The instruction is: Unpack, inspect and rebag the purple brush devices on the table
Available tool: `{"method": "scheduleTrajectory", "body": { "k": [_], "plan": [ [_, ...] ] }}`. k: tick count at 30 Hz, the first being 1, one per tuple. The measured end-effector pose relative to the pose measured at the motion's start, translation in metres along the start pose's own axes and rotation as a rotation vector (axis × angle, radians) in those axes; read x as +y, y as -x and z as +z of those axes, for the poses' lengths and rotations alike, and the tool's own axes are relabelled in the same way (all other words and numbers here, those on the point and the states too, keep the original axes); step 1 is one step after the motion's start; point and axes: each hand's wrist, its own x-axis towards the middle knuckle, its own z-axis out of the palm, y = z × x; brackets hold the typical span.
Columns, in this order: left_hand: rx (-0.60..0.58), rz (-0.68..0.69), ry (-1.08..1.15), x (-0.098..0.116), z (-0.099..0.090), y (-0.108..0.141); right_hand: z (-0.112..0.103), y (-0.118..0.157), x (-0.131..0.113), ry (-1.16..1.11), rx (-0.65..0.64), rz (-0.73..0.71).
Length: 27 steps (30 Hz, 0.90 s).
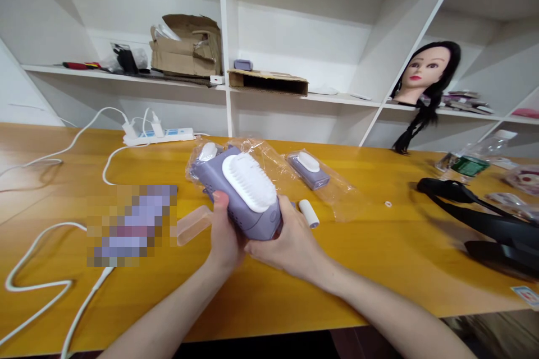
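Both hands hold a purple, boxy brush device (252, 185) above the table, its oval pad of white bristles facing up. My left hand (225, 235) is closed on its near left side, thumb on top. My right hand (290, 244) wraps the right end, beside a round button; some fingers are hidden beneath the device. Just behind it, a similar purple piece with a white pad (208, 151) lies in clear plastic. Farther right is another purple brush device (309, 169) on a plastic bag. Near my right hand lies a small white cylinder (309, 213).
A clear plastic piece (193, 225) and a blurred-out device (135, 224) with a white cable lie left. Behind them is a power strip (168, 136). A black curved object (475, 219) and plastic bottle (475, 157) stand right. Shelves hold cardboard (185, 47) and a mannequin head (427, 70).
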Motion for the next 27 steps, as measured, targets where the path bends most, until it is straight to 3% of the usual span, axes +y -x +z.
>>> {"method": "scheduleTrajectory", "body": {
  "k": [11,17,21,24,27],
  "plan": [
    [0.017,0.054,0.003,-0.002,0.000,-0.001,0.003,0.001,0.001,-0.028,0.005,-0.047],
    [-0.043,-0.156,-0.047,0.002,0.004,-0.005,0.003,-0.007,0.009,-0.043,0.055,0.095],
    [-0.169,-0.166,-0.116,0.002,0.001,0.002,0.003,-0.011,0.016,-0.011,0.126,0.070],
    [-0.246,-0.099,-0.224,0.004,-0.002,0.003,0.001,-0.011,0.017,-0.064,0.086,-0.022],
    [-0.207,-0.029,-0.341,0.008,-0.006,-0.003,-0.005,-0.012,0.014,-0.212,-0.031,-0.091]
  ]
}}
